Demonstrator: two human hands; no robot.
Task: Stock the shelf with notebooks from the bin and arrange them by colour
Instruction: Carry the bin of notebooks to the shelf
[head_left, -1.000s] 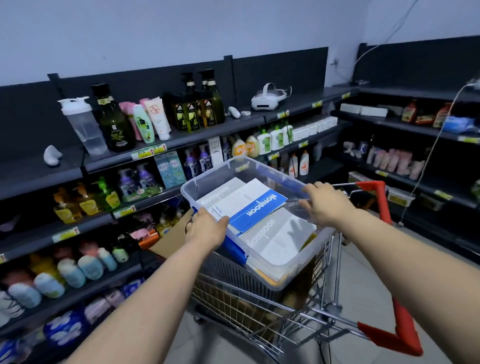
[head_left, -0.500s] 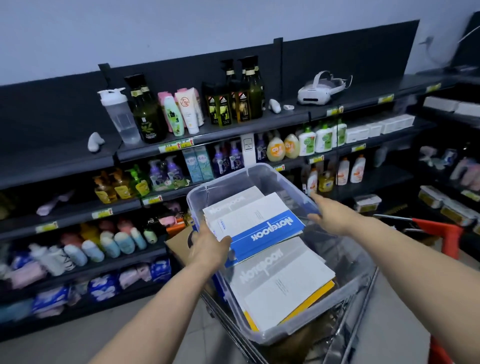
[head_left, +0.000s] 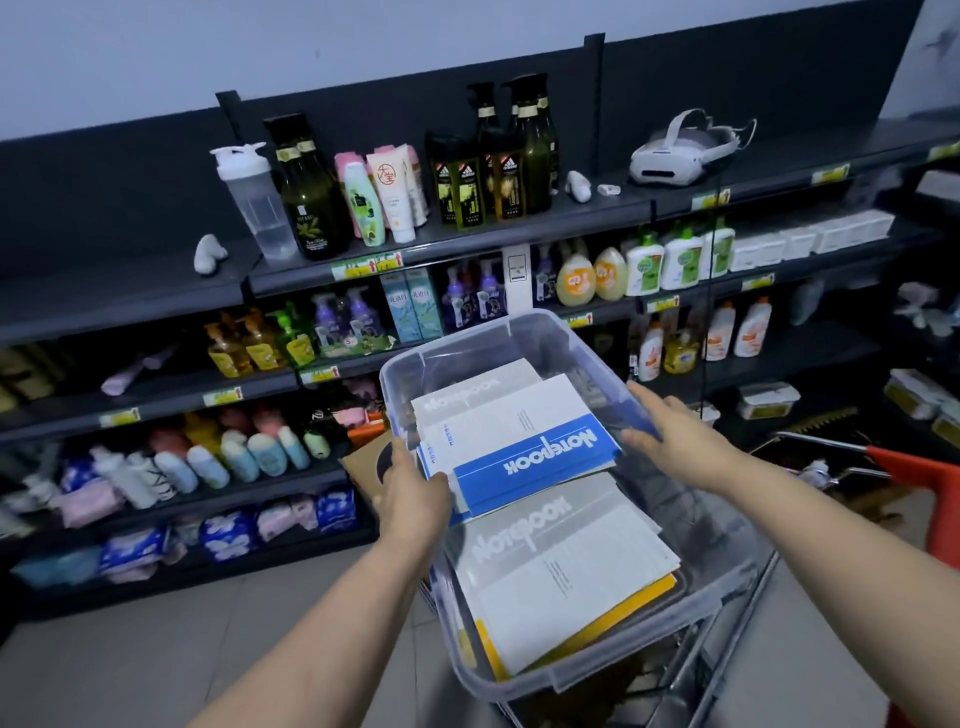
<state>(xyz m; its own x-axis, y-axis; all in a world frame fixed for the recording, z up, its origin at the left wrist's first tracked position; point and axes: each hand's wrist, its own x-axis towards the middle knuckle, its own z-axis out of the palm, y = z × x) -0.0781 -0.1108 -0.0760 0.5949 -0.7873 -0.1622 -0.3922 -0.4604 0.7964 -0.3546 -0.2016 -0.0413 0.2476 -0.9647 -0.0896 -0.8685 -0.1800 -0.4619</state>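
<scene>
Judging by the shelf (head_left: 130, 296), where no notebook was seen, the stocking was hardly begun: the bin (head_left: 639, 670) was clasped at its left rim by the left hand (head_left: 413, 499) and at its right rim by the right hand (head_left: 675, 441), with the notebooks (head_left: 535, 457) stacked inside, unsorted.

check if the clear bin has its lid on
Lid off: the clear bin is open-topped, with the blue notebook exposed inside.

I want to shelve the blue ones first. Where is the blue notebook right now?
In the head view the blue notebook lies on top of the pile in the clear bin, between the left hand and the right hand.
</scene>
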